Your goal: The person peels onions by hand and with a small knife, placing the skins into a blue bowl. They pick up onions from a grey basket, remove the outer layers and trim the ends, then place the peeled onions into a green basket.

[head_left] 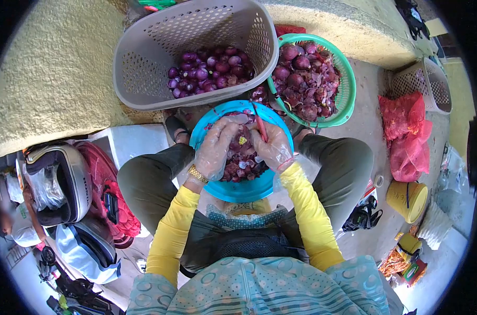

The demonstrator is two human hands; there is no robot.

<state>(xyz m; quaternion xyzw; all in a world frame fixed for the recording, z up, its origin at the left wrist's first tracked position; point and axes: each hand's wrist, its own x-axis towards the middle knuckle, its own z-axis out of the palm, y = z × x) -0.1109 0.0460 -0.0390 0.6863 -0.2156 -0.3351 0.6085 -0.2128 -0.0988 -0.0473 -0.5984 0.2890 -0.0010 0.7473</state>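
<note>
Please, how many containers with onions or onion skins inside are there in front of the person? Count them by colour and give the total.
Grey basket: 1
Green basket: 1
Blue bowl, under the left hand and the right hand that grips a red tool: 1
Total: 3

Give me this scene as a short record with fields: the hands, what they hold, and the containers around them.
left hand: clear glove, fingertips at a small yellowish piece, grip unclear
right hand: clear glove, holds red-handled knife
under hands: blue basin of reddish skins
ahead left: grey basket with purple onions
ahead right: green basket with dull red onions and loose skins
</note>
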